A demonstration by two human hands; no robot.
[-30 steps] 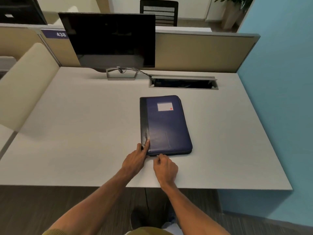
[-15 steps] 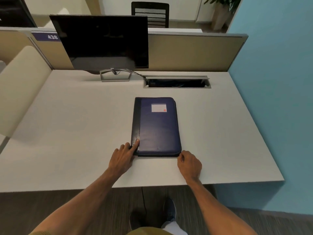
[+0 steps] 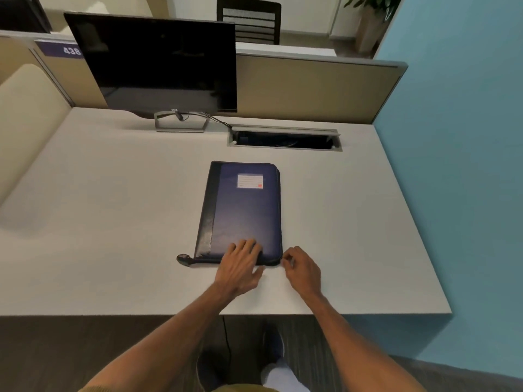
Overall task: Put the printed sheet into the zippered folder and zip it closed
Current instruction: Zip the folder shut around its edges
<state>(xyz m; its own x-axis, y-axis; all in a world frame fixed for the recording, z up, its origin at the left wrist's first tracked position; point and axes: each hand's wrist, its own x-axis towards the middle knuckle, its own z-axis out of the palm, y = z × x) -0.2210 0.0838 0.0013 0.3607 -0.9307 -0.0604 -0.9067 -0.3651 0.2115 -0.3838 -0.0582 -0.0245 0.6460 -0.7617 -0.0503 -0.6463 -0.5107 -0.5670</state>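
The dark blue zippered folder lies closed and flat on the desk, with a black spine strip on its left and a white label near its far end. My left hand rests flat on the folder's near end, fingers spread, holding nothing. My right hand is at the near right corner, thumb and fingers pinched on the zipper pull. A short black zipper tail sticks out at the near left corner. No printed sheet is visible.
A dark monitor on a metal stand sits at the back left. An open cable slot lies behind the folder. A beige partition closes the back, a blue wall the right. The desk edge runs close to my wrists.
My right hand slid along the folder's near edge from the left part to the right corner. My left hand moved from the near left corner onto the cover.
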